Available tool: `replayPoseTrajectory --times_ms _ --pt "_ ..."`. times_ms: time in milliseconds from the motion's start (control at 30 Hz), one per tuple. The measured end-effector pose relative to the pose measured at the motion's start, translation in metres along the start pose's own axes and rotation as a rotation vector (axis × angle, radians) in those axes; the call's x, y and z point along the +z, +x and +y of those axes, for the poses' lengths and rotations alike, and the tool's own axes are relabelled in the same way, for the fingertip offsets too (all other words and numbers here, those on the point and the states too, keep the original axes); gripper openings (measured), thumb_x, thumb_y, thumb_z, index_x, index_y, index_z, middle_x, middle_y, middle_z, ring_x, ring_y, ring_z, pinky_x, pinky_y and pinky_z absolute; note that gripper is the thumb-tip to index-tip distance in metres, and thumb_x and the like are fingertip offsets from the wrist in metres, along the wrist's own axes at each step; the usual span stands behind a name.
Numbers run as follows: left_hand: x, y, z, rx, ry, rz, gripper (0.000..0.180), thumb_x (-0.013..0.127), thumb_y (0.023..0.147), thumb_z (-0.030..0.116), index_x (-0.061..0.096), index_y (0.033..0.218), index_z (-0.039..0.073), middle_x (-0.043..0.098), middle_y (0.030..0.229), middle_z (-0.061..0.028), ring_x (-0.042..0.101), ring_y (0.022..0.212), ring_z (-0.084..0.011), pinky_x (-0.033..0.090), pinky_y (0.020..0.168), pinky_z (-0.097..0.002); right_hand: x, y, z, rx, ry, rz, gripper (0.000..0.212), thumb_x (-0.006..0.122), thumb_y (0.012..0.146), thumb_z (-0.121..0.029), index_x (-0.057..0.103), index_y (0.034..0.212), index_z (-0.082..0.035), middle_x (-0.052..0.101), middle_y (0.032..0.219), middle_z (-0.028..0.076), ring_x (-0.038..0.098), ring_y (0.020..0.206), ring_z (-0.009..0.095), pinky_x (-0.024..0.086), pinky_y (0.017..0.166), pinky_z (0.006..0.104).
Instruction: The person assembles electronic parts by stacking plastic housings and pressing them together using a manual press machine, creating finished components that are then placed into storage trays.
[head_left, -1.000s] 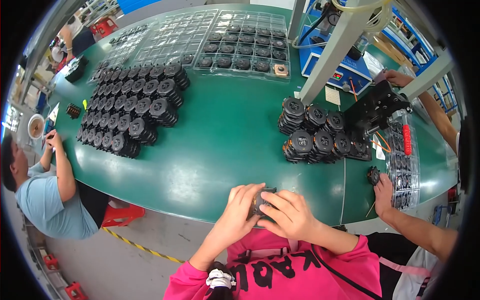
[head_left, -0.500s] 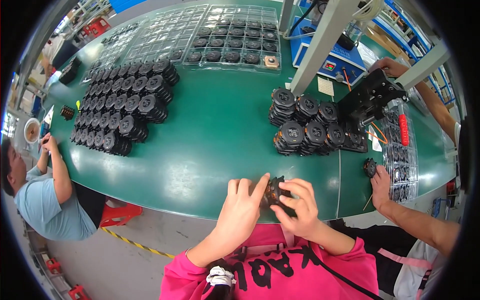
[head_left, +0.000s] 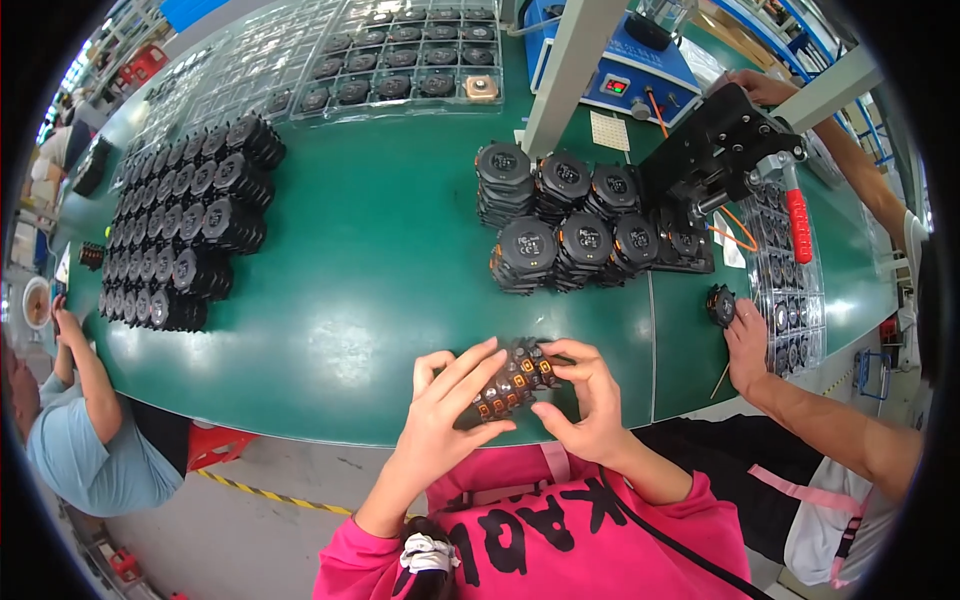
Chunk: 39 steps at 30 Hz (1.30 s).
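Near the front edge of the table, a short stack of round black watch cases [head_left: 515, 380] lies tilted on its side between my hands, its orange side details showing. My left hand [head_left: 445, 405] closes around the stack's left end, thumb below and fingers above. At the other end, my right hand [head_left: 590, 400] grips with its fingertips on top and the thumb beneath. Beyond my hands, to the right, upright stacks of similar watch cases [head_left: 528, 245] stand in two rows.
A black clamp press with a red handle [head_left: 799, 228] stands right of the stacks, before a blue control box [head_left: 625, 75]. Many more stacks [head_left: 190, 215] fill the left, with clear trays [head_left: 400, 75] behind. At right, a co-worker's hand [head_left: 745, 345] touches a small black stack [head_left: 720, 305].
The stack between my hands has turned sideways, and more of its orange-marked side shows. My hands have moved slightly apart along it. The whole view has shifted a little.
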<state>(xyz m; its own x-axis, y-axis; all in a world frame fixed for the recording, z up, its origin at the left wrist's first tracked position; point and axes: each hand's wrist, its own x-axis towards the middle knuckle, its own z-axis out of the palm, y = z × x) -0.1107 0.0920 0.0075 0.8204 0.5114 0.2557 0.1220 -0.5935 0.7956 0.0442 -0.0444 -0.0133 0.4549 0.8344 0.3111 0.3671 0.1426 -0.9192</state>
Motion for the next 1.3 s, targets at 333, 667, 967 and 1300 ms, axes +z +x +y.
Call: replayPoseTrajectory --times_ms 333,667,967,1300 --pt "0.012 -0.006 0.002 0.006 0.107 0.000 0.081 0.086 0.054 0.018 0.056 0.129 0.011 0.058 0.125 -0.0081 0.047 0.096 -0.0294 0.043 0.087 -0.0383 0.000 -0.005 0.009 0.147 0.286 0.042 0.026 0.068 0.080 0.009 0.053 0.099 0.001 0.052 0.123 0.020 0.056 0.115 0.026 0.046 0.096 0.0361" --pt "0.021 0.003 0.006 -0.139 0.070 0.131 0.069 0.087 0.051 0.015 0.066 0.116 0.012 0.067 0.114 -0.0044 0.050 0.088 -0.0246 0.042 0.083 -0.0335 -0.002 -0.001 0.007 0.044 0.144 -0.030 0.035 0.065 0.081 0.008 0.048 0.110 0.003 0.049 0.129 0.026 0.054 0.120 0.032 0.046 0.098 0.0377" --pt "0.029 0.008 0.004 -0.197 0.027 0.199 0.065 0.087 0.048 0.015 0.068 0.109 0.009 0.070 0.099 -0.0040 0.054 0.078 -0.0211 0.042 0.079 -0.0309 -0.003 0.000 0.015 -0.046 0.181 -0.080 0.059 0.070 0.079 -0.003 0.040 0.129 0.005 0.043 0.136 0.028 0.048 0.124 0.034 0.040 0.103 0.0392" --pt "0.020 0.009 0.005 -0.358 -0.076 0.100 0.071 0.089 0.047 0.023 0.068 0.111 -0.001 0.060 0.088 -0.0063 0.054 0.083 -0.0157 0.045 0.079 -0.0279 -0.008 0.003 0.007 0.019 0.089 -0.083 0.058 0.071 0.077 -0.007 0.048 0.127 0.008 0.049 0.131 0.026 0.052 0.118 0.033 0.042 0.099 0.0373"
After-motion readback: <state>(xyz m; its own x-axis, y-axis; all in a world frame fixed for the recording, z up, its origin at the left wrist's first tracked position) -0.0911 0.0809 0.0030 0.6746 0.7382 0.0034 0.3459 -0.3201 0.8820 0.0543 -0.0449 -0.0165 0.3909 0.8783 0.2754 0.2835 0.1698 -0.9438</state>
